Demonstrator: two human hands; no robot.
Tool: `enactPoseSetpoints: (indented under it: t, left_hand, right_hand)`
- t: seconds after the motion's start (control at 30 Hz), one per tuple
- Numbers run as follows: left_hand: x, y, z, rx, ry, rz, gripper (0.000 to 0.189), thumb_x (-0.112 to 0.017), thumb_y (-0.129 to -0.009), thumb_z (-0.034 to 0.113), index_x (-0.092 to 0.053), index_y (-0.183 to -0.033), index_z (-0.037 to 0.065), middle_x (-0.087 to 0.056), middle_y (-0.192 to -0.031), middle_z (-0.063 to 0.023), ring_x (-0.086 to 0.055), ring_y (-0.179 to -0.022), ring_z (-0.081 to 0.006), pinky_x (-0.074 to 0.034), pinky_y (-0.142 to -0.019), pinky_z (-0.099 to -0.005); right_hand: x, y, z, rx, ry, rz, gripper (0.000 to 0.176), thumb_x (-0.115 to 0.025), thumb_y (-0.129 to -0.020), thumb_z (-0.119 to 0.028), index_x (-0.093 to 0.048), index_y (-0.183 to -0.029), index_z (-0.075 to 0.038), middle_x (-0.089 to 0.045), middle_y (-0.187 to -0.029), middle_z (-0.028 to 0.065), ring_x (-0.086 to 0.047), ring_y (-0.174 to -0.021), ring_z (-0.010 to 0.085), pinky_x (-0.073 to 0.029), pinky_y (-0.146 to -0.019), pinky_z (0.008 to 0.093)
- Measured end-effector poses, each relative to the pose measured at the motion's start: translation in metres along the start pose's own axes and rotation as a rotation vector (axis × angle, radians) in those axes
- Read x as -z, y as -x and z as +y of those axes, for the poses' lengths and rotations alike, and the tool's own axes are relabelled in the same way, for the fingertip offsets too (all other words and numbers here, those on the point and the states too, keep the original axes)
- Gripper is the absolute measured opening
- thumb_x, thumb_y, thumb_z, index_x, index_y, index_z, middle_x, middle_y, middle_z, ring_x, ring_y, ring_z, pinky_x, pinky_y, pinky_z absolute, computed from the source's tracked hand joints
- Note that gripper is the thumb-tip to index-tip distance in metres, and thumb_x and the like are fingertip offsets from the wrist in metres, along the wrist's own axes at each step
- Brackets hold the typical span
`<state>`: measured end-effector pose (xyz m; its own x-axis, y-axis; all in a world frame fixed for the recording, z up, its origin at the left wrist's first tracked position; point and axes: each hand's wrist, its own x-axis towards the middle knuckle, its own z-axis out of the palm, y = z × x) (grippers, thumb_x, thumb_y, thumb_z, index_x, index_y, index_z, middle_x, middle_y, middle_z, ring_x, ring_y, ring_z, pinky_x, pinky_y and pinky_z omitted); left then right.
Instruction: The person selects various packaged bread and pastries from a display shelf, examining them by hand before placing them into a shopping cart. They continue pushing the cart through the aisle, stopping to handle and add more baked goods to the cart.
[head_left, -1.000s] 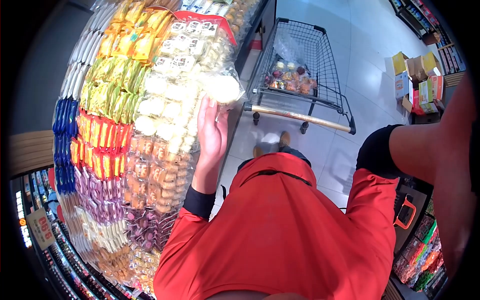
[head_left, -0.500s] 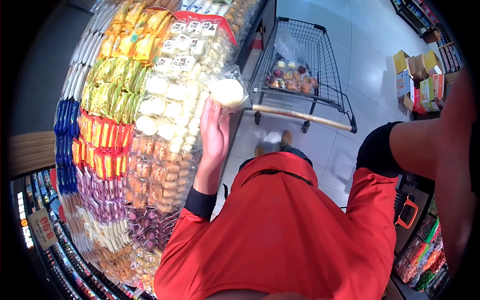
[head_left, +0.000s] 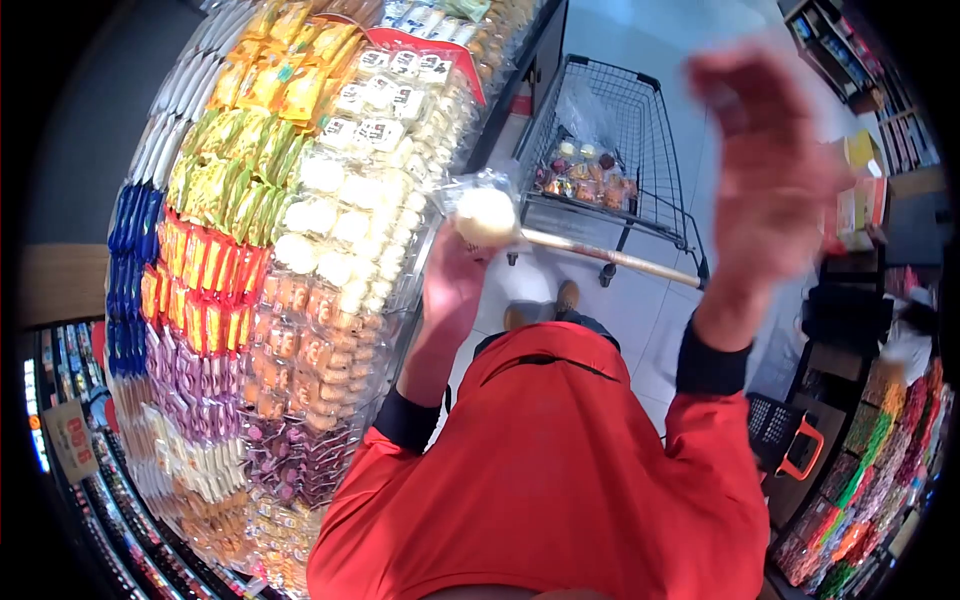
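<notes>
My left hand (head_left: 455, 285) holds a round white bun in a clear plastic wrapper (head_left: 486, 216), near the right edge of the packed snack display. Rows of wrapped white buns (head_left: 325, 220) lie just left of it. Raised on the right, my right hand (head_left: 765, 170) is blurred by motion, its fingers curved and apart with nothing seen between them. A black wire shopping cart (head_left: 655, 135) stands beyond both hands, with a clear bag and several wrapped goods inside.
Yellow, green, red, purple and blue packets (head_left: 210, 290) cover the display at left. Open cartons (head_left: 860, 195) stand at right. A black basket with an orange handle (head_left: 775, 430) is at lower right, beside bins of colourful packets (head_left: 860, 470).
My right hand has come into view from the right edge, over the floor beside the cart. My left hand and the bun have shifted slightly right and down.
</notes>
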<state>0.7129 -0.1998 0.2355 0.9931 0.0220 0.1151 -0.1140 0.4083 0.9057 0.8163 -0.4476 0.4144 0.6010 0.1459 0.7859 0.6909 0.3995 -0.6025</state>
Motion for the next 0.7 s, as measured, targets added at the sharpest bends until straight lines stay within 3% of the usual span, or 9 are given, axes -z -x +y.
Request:
enactPoseSetpoints:
  t: [0.07, 0.1, 0.13, 0.2, 0.33, 0.4, 0.43, 0.53, 0.7]
  left_hand:
    - [0.005, 0.006, -0.021, 0.066, 0.374, 0.001, 0.051, -0.040, -0.107, 0.028, -0.039, -0.148, -0.002, -0.057, -0.136, -0.0180, -0.057, -0.127, -0.0272, -0.046, -0.107, -0.0437]
    - [-0.009, 0.008, -0.007, 0.087, 0.433, 0.012, 0.049, -0.040, -0.107, 0.026, -0.040, -0.148, -0.001, -0.057, -0.135, -0.0179, -0.058, -0.124, -0.0262, -0.047, -0.108, -0.0393]
    - [-0.005, 0.007, -0.012, 0.251, 0.297, 0.060, 0.048, -0.041, -0.107, 0.026, -0.040, -0.147, 0.000, -0.058, -0.134, -0.0153, -0.058, -0.124, -0.0248, -0.048, -0.106, -0.0356]
    - [-0.010, 0.010, -0.006, 0.323, 0.239, 0.023, 0.047, -0.047, -0.106, 0.024, -0.042, -0.145, -0.001, -0.059, -0.133, -0.0119, -0.058, -0.123, -0.0231, -0.047, -0.104, -0.0343]
    - [-0.002, 0.010, -0.010, 0.172, -0.013, 0.042, 0.040, -0.060, -0.102, 0.018, -0.050, -0.137, 0.002, -0.059, -0.130, -0.0120, -0.059, -0.120, -0.0229, -0.048, -0.101, -0.0372]
    - [-0.005, 0.007, 0.000, -0.210, -0.636, 0.060, 0.051, -0.069, -0.091, 0.002, -0.048, -0.137, 0.003, -0.060, -0.131, -0.0114, -0.058, -0.121, -0.0231, -0.045, -0.102, -0.0320]
    - [-0.005, 0.003, 0.004, -0.350, -0.751, 0.074, 0.062, -0.077, -0.080, -0.003, -0.051, -0.135, 0.006, -0.060, -0.133, -0.0130, -0.056, -0.125, -0.0281, -0.043, -0.105, -0.0373]
    - [-0.006, 0.003, 0.018, -0.515, -1.105, 0.058, 0.066, -0.079, -0.074, -0.001, -0.053, -0.134, 0.007, -0.058, -0.136, -0.0136, -0.052, -0.129, -0.0330, -0.038, -0.110, -0.0432]
    - [-0.006, 0.012, 0.024, -0.523, -1.163, 0.018, 0.074, -0.082, -0.070, 0.001, -0.051, -0.137, 0.005, -0.053, -0.142, -0.0149, -0.043, -0.136, -0.0356, -0.033, -0.113, -0.0450]
  right_hand:
    - [-0.004, 0.059, 0.043, -0.489, 0.207, -0.092, 0.057, -0.053, -0.104, -0.042, -0.049, -0.141, 0.000, -0.059, -0.134, 0.0130, -0.058, -0.121, 0.0225, -0.044, -0.106, 0.0363]
    - [-0.016, 0.086, 0.059, -0.700, 0.282, -0.141, 0.067, -0.050, -0.103, -0.052, -0.045, -0.146, -0.001, -0.058, -0.136, 0.0112, -0.055, -0.124, 0.0203, -0.044, -0.101, 0.0352]
    - [-0.023, 0.117, 0.079, -0.769, 0.206, -0.135, 0.066, -0.056, -0.102, -0.046, -0.043, -0.149, -0.001, -0.053, -0.142, 0.0119, -0.052, -0.129, 0.0218, -0.040, -0.109, 0.0365]
    - [-0.036, 0.146, 0.087, -0.916, 0.186, -0.231, 0.065, -0.061, -0.102, -0.037, -0.037, -0.151, -0.001, -0.050, -0.147, 0.0129, -0.051, -0.131, 0.0232, -0.043, -0.108, 0.0392]
    - [-0.046, 0.156, 0.095, -0.974, -0.024, -0.054, 0.069, -0.059, -0.103, -0.038, -0.031, -0.154, -0.001, -0.050, -0.146, 0.0133, -0.052, -0.129, 0.0220, -0.046, -0.105, 0.0367]
    - [-0.045, 0.148, 0.087, -1.056, -0.104, 0.093, 0.064, -0.058, -0.104, -0.038, -0.036, -0.151, -0.001, -0.053, -0.142, 0.0136, -0.055, -0.125, 0.0192, -0.050, -0.100, 0.0314]
    - [-0.042, 0.144, 0.085, -1.125, -0.229, 0.092, 0.061, -0.058, -0.104, -0.038, -0.039, -0.150, -0.002, -0.054, -0.141, 0.0125, -0.056, -0.123, 0.0171, -0.050, -0.098, 0.0302]
    - [-0.048, 0.146, 0.076, -1.209, -0.345, 0.077, 0.054, -0.059, -0.103, -0.033, -0.045, -0.145, -0.002, -0.057, -0.136, 0.0097, -0.058, -0.117, 0.0132, -0.052, -0.094, 0.0281]
    - [-0.062, 0.154, 0.079, -1.112, -0.265, 0.028, 0.041, -0.066, -0.097, -0.012, -0.053, -0.135, -0.002, -0.064, -0.124, 0.0040, -0.063, -0.106, 0.0091, -0.054, -0.087, 0.0258]
